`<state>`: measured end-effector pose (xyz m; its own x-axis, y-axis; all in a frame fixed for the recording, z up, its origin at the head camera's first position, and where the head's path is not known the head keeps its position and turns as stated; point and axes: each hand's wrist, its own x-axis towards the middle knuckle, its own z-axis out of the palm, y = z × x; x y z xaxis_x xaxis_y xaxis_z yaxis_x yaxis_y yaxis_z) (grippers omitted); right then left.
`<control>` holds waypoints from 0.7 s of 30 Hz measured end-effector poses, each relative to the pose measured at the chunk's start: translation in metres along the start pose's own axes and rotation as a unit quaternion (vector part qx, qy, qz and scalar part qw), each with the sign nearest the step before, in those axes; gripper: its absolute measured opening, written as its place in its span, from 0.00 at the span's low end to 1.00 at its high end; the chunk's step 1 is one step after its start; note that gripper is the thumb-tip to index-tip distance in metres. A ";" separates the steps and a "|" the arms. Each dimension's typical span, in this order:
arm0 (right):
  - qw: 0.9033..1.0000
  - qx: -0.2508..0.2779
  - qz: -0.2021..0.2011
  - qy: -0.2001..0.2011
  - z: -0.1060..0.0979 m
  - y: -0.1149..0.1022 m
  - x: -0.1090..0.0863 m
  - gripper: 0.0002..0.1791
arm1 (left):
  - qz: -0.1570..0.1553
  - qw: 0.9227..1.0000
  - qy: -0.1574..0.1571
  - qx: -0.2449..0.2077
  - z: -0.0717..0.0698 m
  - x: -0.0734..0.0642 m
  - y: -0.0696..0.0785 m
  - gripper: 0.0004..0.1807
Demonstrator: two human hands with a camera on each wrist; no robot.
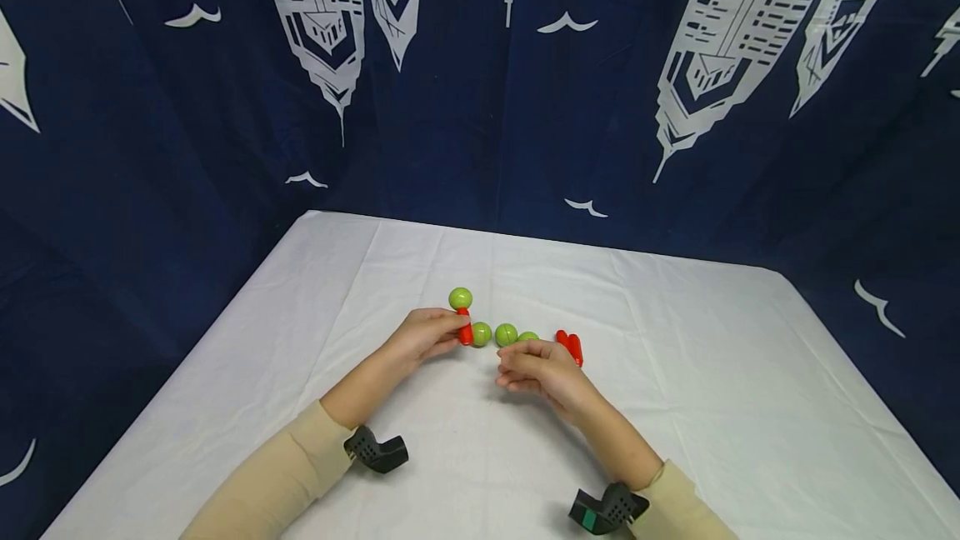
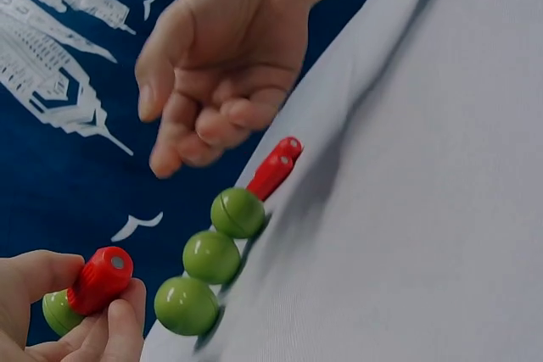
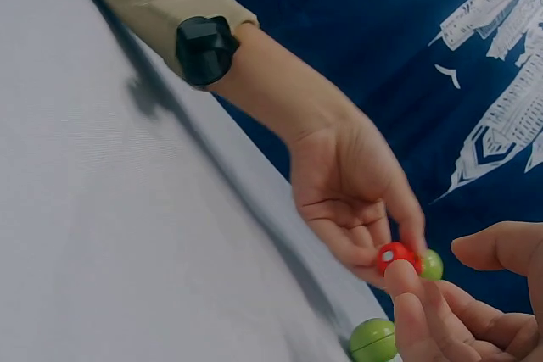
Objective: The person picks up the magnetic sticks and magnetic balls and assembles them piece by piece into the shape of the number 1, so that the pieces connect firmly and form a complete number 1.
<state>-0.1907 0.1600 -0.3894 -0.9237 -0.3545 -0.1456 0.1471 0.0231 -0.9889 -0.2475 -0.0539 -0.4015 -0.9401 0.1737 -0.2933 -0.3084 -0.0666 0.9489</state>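
My left hand [image 1: 427, 332] pinches a short red rod [image 1: 465, 330] between thumb and fingers. A green ball [image 1: 461, 298] sits on the rod's far end. In the left wrist view, a small grey disc shows on the near end of the held rod [image 2: 102, 281]. On the table, three green balls [image 2: 187, 306] lie in a row just right of the left hand. My right hand [image 1: 542, 369] hovers in front of the row, fingers loosely bent, with nothing in its grasp. Two more red rods [image 1: 575, 348] lie side by side beyond the right hand, partly hidden by it.
A white cloth covers the table [image 1: 720, 390]. Behind it hangs a dark blue curtain [image 1: 465, 148] with white building prints. Each wrist carries a black camera [image 1: 377, 450].
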 end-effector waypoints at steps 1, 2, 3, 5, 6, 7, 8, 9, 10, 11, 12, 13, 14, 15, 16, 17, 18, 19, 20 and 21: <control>1.000 -0.001 -0.002 0.003 -0.001 -0.002 0.001 0.22 | 0.001 1.000 0.001 0.002 -0.001 0.002 -0.001 0.14; 1.000 -0.001 -0.004 0.006 -0.001 -0.004 0.002 0.21 | 0.002 1.000 0.002 0.004 -0.003 0.004 -0.002 0.14; 1.000 -0.002 -0.007 0.007 -0.002 -0.007 0.003 0.21 | 0.003 1.000 0.001 0.004 -0.004 0.006 -0.003 0.14; 1.000 -0.001 -0.015 0.015 -0.004 -0.012 0.006 0.21 | 0.010 1.000 -0.004 0.003 -0.007 0.010 -0.006 0.14; 1.000 -0.001 -0.018 0.021 -0.004 -0.015 0.007 0.20 | 0.012 1.000 -0.007 0.003 -0.008 0.012 -0.007 0.14; 0.999 -0.002 -0.021 0.027 -0.005 -0.018 0.008 0.20 | 0.016 1.000 -0.010 0.002 -0.009 0.013 -0.008 0.14; 0.999 -0.003 -0.024 0.033 -0.006 -0.021 0.010 0.19 | 0.019 1.000 -0.013 0.000 -0.010 0.015 -0.010 0.13; 0.999 -0.006 -0.027 0.040 -0.007 -0.023 0.011 0.18 | 0.022 1.000 -0.016 0.000 -0.012 0.016 -0.011 0.13; 0.998 -0.008 -0.029 0.049 -0.008 -0.026 0.013 0.18 | 0.026 0.999 -0.017 0.001 -0.013 0.017 -0.012 0.13; 0.998 -0.011 -0.031 0.057 -0.008 -0.028 0.014 0.17 | 0.029 0.999 -0.018 0.002 -0.015 0.018 -0.013 0.14; 0.997 -0.015 -0.034 0.062 -0.009 -0.030 0.016 0.16 | 0.031 0.999 -0.019 0.003 -0.016 0.019 -0.015 0.14; 0.997 -0.021 -0.037 0.067 -0.010 -0.033 0.017 0.16 | 0.031 0.999 -0.019 0.004 -0.017 0.020 -0.016 0.14; 0.996 -0.028 -0.040 0.071 -0.011 -0.035 0.018 0.16 | 0.032 0.999 -0.020 0.005 -0.018 0.021 -0.017 0.14; 0.996 -0.034 -0.044 0.075 -0.011 -0.036 0.019 0.17 | 0.033 0.999 -0.021 0.007 -0.019 0.021 -0.018 0.15; 0.995 -0.040 -0.050 0.077 -0.012 -0.038 0.020 0.17 | 0.034 0.999 -0.022 0.008 -0.020 0.022 -0.018 0.15; 0.994 -0.047 -0.056 0.079 -0.012 -0.039 0.022 0.17 | 0.033 0.999 -0.024 0.009 -0.020 0.022 -0.019 0.15; 0.993 -0.055 -0.063 0.082 -0.012 -0.040 0.023 0.17 | 0.033 0.999 -0.027 0.009 -0.020 0.023 -0.020 0.15; 0.992 -0.065 -0.072 0.085 -0.012 -0.041 0.024 0.17 | 0.033 0.999 -0.029 0.010 -0.021 0.023 -0.021 0.15; 0.990 -0.071 -0.083 0.088 -0.012 -0.041 0.026 0.17 | 0.035 0.999 -0.032 0.010 -0.021 0.024 -0.021 0.15; 0.988 -0.078 -0.094 0.091 -0.012 -0.041 0.028 0.16 | 0.037 0.999 -0.034 0.011 -0.021 0.024 -0.022 0.15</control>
<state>-0.2269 0.1607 -0.3532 -0.9800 -0.1924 0.0511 -0.0755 0.1214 -0.9897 -0.2667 -0.0691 -0.4319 -0.9477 0.2361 -0.2147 -0.2349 -0.0609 0.9701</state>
